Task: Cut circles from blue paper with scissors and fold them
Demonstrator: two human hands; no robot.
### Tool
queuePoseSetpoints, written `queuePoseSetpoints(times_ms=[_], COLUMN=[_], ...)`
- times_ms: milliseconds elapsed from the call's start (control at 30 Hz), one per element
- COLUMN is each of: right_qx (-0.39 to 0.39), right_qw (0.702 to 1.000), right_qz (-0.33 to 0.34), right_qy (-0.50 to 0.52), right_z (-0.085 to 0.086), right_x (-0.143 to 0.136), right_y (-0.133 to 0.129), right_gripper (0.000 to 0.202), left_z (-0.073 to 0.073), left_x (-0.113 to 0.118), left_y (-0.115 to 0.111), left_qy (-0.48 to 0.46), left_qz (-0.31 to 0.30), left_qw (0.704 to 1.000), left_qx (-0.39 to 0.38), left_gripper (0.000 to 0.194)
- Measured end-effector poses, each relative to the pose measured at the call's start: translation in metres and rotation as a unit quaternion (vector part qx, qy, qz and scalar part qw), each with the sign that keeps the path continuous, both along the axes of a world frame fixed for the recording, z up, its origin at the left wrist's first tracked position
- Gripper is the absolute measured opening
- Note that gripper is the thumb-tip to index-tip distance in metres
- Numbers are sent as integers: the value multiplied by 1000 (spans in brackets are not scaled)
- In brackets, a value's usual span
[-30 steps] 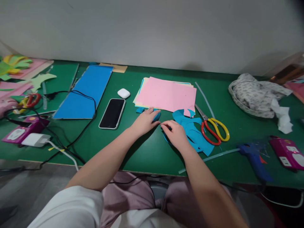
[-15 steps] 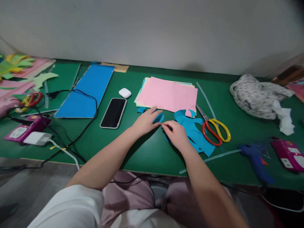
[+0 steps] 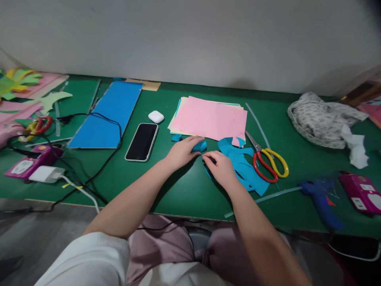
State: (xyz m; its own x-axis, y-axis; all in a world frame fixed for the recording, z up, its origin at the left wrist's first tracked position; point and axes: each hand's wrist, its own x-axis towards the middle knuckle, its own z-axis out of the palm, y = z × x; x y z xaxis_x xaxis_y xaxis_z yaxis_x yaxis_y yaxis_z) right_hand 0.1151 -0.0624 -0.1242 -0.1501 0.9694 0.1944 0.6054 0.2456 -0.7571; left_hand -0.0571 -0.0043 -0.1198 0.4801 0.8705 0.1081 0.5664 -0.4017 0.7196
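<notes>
My left hand [image 3: 185, 152] is closed around a small curled piece of blue paper [image 3: 200, 146], which shows past its fingertips. Just to the right, my right hand [image 3: 219, 166] has its thumb and index finger pinched together; whatever lies between them is too small to make out. Beneath and beside the right hand lie blue paper offcuts [image 3: 239, 161] with curved cuts in them. Scissors [image 3: 268, 161] with one red and one yellow handle rest open against these offcuts. A stack of pink and other coloured paper [image 3: 212, 116] lies beyond both hands.
A phone [image 3: 142, 142] and a white earphone case [image 3: 156, 116] lie to the left, by a blue board [image 3: 108, 115] crossed by a black cable. On the right are a blue glue gun [image 3: 320, 198], a purple power socket [image 3: 361, 194] and a patterned cloth [image 3: 318, 121].
The left fingers have closed down a little and the blue paper's curl has turned slightly in them. The right hand stays almost where it was.
</notes>
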Motion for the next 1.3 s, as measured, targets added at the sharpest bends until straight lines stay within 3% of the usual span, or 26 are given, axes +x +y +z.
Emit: queuePoseSetpoints(times_ms=[133, 233, 400, 567, 833, 900, 1033, 1133, 1300], right_qx=[20, 34, 40, 64, 102, 104, 94, 91, 153], right_qw=[999, 995, 990, 991, 990, 990, 991, 992, 987], right_qz=[-22, -54, -83, -63, -39, -39, -49, -52, -38], right_qy=[38, 74, 111, 99, 86, 88, 81, 67, -25], right_z=[-1, 0, 0, 1, 0, -1, 0, 0, -2], right_x=[2, 4, 4, 3, 3, 3, 2, 3, 3], right_y=[2, 3, 3, 2, 3, 3, 2, 1, 1], right_gripper=[16, 17, 21, 35, 20, 18, 18, 18, 25], left_z=[1, 4, 11, 13, 12, 11, 10, 9, 9], left_x=[0, 0, 0, 7, 8, 6, 8, 10, 11], left_y=[3, 4, 2, -2, -1, 0, -2, -4, -4], left_qy=[-120, -230, -376, -438, -492, -490, -482, -491, -507], left_qz=[24, 44, 55, 62, 9, 10, 9, 7, 19], left_qw=[990, 961, 867, 777, 673, 670, 680, 685, 703], left_qx=[-62, -147, -323, -449, -553, -558, -552, -537, -498], left_gripper=[49, 51, 44, 32, 61, 62, 44, 49, 45])
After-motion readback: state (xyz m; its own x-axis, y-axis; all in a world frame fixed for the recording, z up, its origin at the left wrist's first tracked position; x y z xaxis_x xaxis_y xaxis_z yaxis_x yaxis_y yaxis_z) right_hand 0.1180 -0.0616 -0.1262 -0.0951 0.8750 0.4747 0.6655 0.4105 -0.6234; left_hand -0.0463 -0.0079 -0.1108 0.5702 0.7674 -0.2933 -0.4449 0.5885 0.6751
